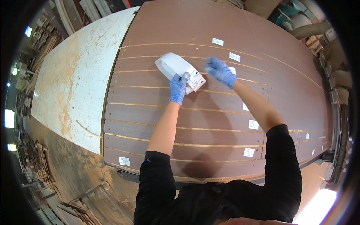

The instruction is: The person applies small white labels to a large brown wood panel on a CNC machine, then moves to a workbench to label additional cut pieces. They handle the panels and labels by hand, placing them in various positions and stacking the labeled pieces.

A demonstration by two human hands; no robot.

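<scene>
My left hand [177, 88], in a blue glove, is closed on a looped strip of white label backing [169, 63]. Printed labels [195, 81] show at the strip's end, beside my fingertips. To the right, my right hand [221, 72], also blue-gloved, hovers over the brown board [210, 123]; its fingers are bent and smeared by motion, so I cannot make out anything between them. Close by that hand, a white label [233, 70] lies on the board, partly hidden by the wrist. Another label [234, 57] is just beyond it.
Long grooves with bare wood edges cut the brown board into strips, several bearing white labels [249, 152]. A dusty white panel [71, 82] adjoins at left. Sawdust covers the floor [90, 172]. Stacked boards [41, 161] stand far left; thick hoses [311, 29] and machinery are at the upper right.
</scene>
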